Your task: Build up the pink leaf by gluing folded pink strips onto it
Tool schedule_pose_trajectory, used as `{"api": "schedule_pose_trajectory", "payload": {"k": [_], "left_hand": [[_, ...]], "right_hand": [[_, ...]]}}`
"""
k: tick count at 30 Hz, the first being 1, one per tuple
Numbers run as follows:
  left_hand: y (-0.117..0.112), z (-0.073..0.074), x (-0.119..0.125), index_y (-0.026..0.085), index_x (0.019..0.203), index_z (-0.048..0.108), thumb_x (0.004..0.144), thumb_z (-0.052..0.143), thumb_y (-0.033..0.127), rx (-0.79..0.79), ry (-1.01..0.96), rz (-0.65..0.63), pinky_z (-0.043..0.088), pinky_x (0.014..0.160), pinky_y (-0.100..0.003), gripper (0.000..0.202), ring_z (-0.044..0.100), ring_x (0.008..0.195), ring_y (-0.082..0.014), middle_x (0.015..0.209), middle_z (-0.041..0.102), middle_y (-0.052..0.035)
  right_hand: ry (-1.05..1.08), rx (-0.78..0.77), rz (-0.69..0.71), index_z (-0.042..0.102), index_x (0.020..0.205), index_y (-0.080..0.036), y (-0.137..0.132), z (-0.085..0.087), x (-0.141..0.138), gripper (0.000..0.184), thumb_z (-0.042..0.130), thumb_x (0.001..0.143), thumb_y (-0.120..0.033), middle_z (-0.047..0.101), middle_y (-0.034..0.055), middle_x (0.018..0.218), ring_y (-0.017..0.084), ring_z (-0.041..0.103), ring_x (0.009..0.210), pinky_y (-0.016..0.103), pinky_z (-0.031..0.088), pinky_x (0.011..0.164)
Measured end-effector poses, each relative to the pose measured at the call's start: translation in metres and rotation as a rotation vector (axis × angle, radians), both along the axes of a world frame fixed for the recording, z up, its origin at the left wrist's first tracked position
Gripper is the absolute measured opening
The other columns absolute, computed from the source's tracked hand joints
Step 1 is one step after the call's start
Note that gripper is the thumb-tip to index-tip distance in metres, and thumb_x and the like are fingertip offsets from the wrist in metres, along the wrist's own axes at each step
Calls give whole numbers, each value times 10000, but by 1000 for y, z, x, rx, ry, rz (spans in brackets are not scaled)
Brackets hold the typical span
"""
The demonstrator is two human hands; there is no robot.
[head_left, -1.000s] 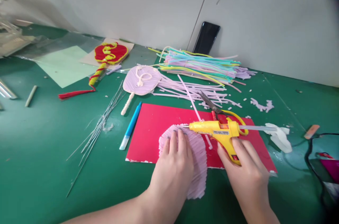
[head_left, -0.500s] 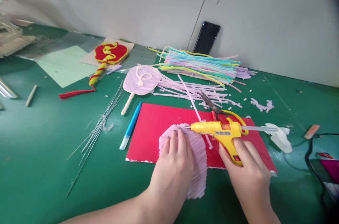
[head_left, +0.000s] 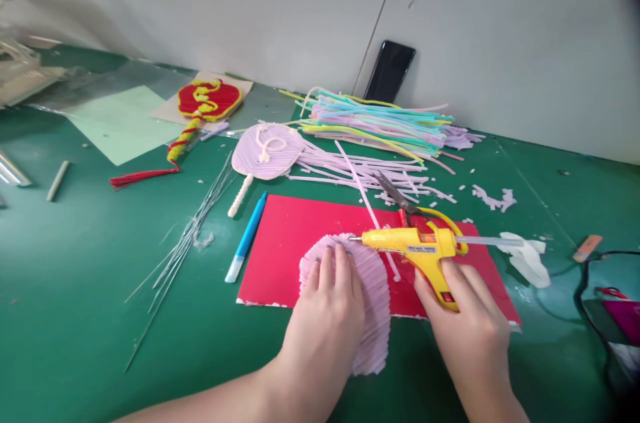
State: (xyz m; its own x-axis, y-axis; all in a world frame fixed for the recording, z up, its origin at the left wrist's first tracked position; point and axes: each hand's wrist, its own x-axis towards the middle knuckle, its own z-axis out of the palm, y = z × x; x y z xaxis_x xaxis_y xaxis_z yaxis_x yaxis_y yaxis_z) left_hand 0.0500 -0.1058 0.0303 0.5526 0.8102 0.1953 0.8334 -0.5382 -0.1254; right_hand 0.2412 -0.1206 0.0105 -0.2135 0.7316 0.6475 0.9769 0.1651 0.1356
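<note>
The left hand [head_left: 327,323] lies flat, fingers together, pressing a pale purple ribbed fan piece [head_left: 373,303] onto a red card [head_left: 295,243] on the green tabletop [head_left: 75,276]. The right hand [head_left: 470,329] is wrapped around the grip of a yellow glue gun [head_left: 417,253], whose nozzle points left at the fan piece's upper edge. Scissors [head_left: 407,206] lie just behind the gun, a blue pen [head_left: 246,236] beside the card's left edge.
</note>
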Motion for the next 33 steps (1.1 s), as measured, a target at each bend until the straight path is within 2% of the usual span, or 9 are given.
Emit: {"api": "schedule_pose_trajectory", "payload": {"k": [5,25,30,33], "left_hand": [[0,-1,0,66,1054,681,785,399,46,5,3,7,556,850,-388,390,608,1079,-307,1155,646,-178],[-1,-3,0,50,1092,651,799,414,53,-18,2,6,554,853,-435,376,596,1088,-340,1173,628,-200],[1,-3,-3,44,1122,610,842,404,78,-20,-7,-21,550,860,-404,350,597,1089,-313,1166,627,-195],[8,2,-5,70,1147,566,861,395,73,-55,-42,-8,561,812,-350,333,600,1073,-265,1163,616,-167]], "right_hand": [[-3,13,2,596,980,-77,1,-2,0,230,654,791,-196,641,107,831,204,640,742,274,508,718],[20,32,-30,587,1015,-107,4,-4,-1,236,629,814,-224,647,94,849,192,644,758,259,518,716],[77,15,-141,582,1100,-128,6,0,8,373,633,796,-340,655,94,842,206,644,719,277,506,651],[146,5,-279,593,1112,-132,12,7,35,462,633,766,-435,668,111,832,232,634,653,311,479,571]]}}
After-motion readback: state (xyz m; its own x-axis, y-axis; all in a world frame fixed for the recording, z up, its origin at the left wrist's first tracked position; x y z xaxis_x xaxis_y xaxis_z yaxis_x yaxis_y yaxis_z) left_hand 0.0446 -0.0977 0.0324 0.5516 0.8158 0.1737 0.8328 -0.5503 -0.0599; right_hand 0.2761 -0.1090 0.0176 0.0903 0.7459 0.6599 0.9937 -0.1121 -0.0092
